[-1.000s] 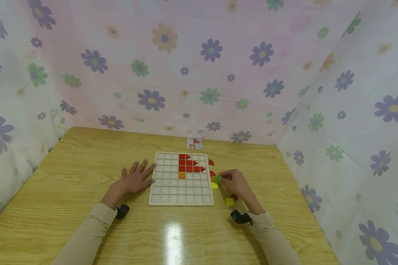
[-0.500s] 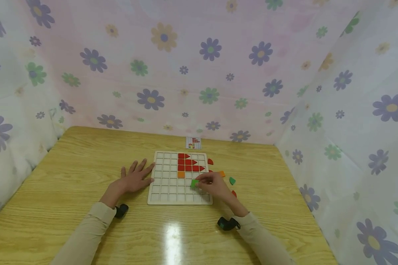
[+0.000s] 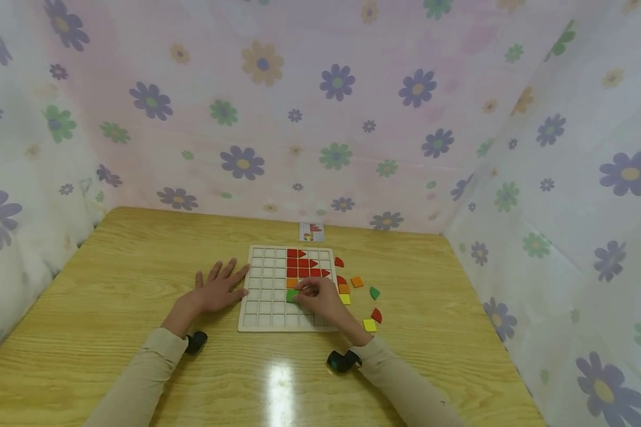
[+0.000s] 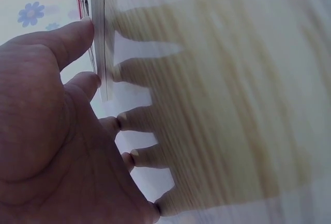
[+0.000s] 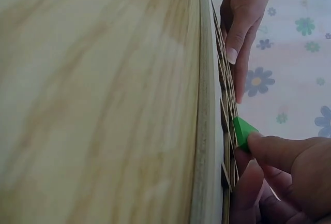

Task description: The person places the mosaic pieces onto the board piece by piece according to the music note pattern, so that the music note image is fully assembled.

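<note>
Leftward across the board, from right of its middle half a second ago, the right hand has carried the green square tile; the left hand has stayed at the board's left edge. Nearest, two light sleeves come in from the near edge of the wooden surface, with a black wrist device under the right wrist and another under the left. Off the board's near right corner, a yellow square tile lies just beside a red quarter-round. The green square tile is over the column of the orange square tile, just on its near side. The right thumb and a finger pinch it; in the right wrist view it looks tilted, and whether it sits in its cell I cannot tell. The left fingers are spread, thumb and forefinger against the board's left edge, the other fingertips down on the surface. Past the right edge lie a green quarter-round and a loose orange tile; closer to that edge come a yellow piece, another orange piece and two red curved pieces. Toward the board's far edge, three red rows grow shorter, each ending in a point toward the right edge. Beyond, a picture card lies near the surface's far edge, before a flowered curtain.
</note>
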The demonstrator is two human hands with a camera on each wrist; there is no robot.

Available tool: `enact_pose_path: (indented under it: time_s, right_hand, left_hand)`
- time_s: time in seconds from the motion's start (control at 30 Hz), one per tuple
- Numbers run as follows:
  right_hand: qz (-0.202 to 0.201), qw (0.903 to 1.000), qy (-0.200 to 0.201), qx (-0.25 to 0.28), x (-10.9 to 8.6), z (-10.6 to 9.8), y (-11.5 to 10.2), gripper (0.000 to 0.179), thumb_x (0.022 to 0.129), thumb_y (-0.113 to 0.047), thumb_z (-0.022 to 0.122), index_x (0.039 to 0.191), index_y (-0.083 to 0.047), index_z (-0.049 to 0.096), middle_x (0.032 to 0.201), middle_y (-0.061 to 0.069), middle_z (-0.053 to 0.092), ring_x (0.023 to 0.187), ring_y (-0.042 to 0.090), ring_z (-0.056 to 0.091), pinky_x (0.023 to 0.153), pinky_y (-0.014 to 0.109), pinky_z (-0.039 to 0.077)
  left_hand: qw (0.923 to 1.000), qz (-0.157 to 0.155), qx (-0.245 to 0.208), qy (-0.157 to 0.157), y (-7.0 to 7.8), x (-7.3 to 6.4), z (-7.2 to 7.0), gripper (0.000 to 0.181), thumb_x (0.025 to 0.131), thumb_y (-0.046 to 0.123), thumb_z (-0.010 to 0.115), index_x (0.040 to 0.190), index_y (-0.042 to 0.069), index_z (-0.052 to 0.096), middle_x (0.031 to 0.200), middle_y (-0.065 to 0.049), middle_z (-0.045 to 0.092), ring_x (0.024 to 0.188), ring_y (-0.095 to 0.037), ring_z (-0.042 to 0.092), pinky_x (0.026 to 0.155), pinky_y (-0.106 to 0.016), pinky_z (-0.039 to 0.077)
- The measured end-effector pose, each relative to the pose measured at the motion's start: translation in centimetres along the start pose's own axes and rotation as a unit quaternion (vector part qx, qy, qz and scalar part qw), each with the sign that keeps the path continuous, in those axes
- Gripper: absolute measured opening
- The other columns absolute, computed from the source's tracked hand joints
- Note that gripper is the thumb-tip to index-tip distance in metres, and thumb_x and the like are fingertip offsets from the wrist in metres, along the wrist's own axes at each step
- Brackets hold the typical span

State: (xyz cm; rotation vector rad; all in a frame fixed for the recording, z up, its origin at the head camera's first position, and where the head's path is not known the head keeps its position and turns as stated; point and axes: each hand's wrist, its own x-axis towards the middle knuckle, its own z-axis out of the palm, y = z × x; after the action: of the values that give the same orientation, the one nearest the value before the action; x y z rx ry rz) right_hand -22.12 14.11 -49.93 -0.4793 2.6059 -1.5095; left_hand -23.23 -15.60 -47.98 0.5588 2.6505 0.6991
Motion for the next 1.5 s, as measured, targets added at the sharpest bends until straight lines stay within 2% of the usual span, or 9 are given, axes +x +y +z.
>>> enact_pose_path:
  time_s: [0.2,0.57,0.8,0.9,1.13,1.2,1.33,1.5]
  right_hand:
    - [0.011,0.9998,0.006,-0.012,0.2,0.3,-0.2,0.009,0.091,-0.011,0.078,0.097,-0.005,0.075,0.085,0.004,0.073,0.072,0.009,0.064,0.067,0.021,0.053]
    - [0.009,0.9997,0.018,-0.012,0.6,0.7,0.0,0.007,0.092,-0.008,0.076,0.097,-0.004,0.074,0.086,0.005,0.072,0.070,0.008,0.060,0.064,0.020,0.051]
    - [0.035,0.9989,0.015,0.027,0.5,0.6,-0.1,0.007,0.094,-0.006,0.072,0.100,-0.002,0.073,0.085,0.008,0.068,0.055,0.009,0.058,0.049,0.026,0.054]
    - [0.040,0.9982,0.009,0.044,0.5,0.6,-0.2,0.007,0.094,-0.005,0.073,0.099,0.000,0.072,0.085,0.009,0.069,0.052,0.010,0.058,0.049,0.028,0.056]
    - [0.037,0.9983,0.001,0.044,0.5,0.4,-0.5,0.007,0.093,-0.003,0.073,0.099,0.002,0.074,0.083,0.012,0.071,0.049,0.010,0.059,0.051,0.027,0.056]
    - [0.038,0.9981,-0.002,0.049,0.5,0.3,-0.5,0.008,0.093,-0.003,0.073,0.099,0.002,0.075,0.082,0.012,0.071,0.047,0.009,0.059,0.051,0.027,0.057]
    - [0.028,0.9991,0.003,0.031,0.6,0.2,-0.3,0.010,0.092,-0.006,0.076,0.098,0.002,0.077,0.080,0.010,0.072,0.051,0.007,0.060,0.052,0.025,0.056]
    - [0.017,0.9997,0.010,-0.016,0.8,0.0,-0.3,0.009,0.090,-0.010,0.079,0.093,-0.002,0.079,0.082,0.006,0.074,0.065,0.007,0.064,0.060,0.022,0.054]
  left_hand:
    - [1.0000,0.002,-0.004,-0.004,0.1,0.1,0.0,0.068,0.108,0.041,0.048,0.163,0.011,0.022,0.169,-0.026,0.002,0.151,-0.055,-0.007,0.108,-0.081,-0.010]
    - [1.0000,-0.002,-0.003,-0.004,-0.1,0.1,0.0,0.068,0.108,0.041,0.048,0.163,0.011,0.022,0.168,-0.026,0.001,0.151,-0.055,-0.008,0.109,-0.080,-0.010]
    - [1.0000,0.002,-0.009,-0.001,-0.1,-0.1,-0.2,0.069,0.107,0.041,0.048,0.163,0.011,0.022,0.168,-0.026,0.002,0.151,-0.055,-0.007,0.109,-0.080,-0.011]
    - [0.9999,0.002,-0.015,-0.002,-0.2,-0.2,-0.2,0.070,0.107,0.044,0.048,0.164,0.012,0.022,0.169,-0.026,0.002,0.151,-0.055,-0.008,0.109,-0.079,-0.012]
    - [1.0000,-0.001,-0.004,-0.004,-0.2,0.1,-0.1,0.069,0.108,0.043,0.047,0.164,0.012,0.022,0.169,-0.025,0.001,0.151,-0.055,-0.007,0.108,-0.081,-0.010]
    - [1.0000,-0.002,-0.005,-0.003,-0.5,0.2,0.0,0.072,0.107,0.049,0.045,0.164,0.013,0.022,0.169,-0.025,0.001,0.152,-0.055,-0.008,0.108,-0.080,-0.010]
    - [0.9998,0.006,-0.018,-0.002,-1.1,0.3,0.2,0.075,0.105,0.057,0.043,0.165,0.017,0.020,0.170,-0.023,0.000,0.152,-0.053,-0.009,0.108,-0.079,-0.013]
    - [0.9998,0.012,-0.016,0.002,-1.7,0.7,0.6,0.077,0.103,0.063,0.041,0.165,0.022,0.019,0.171,-0.019,-0.001,0.153,-0.050,-0.010,0.109,-0.079,-0.013]
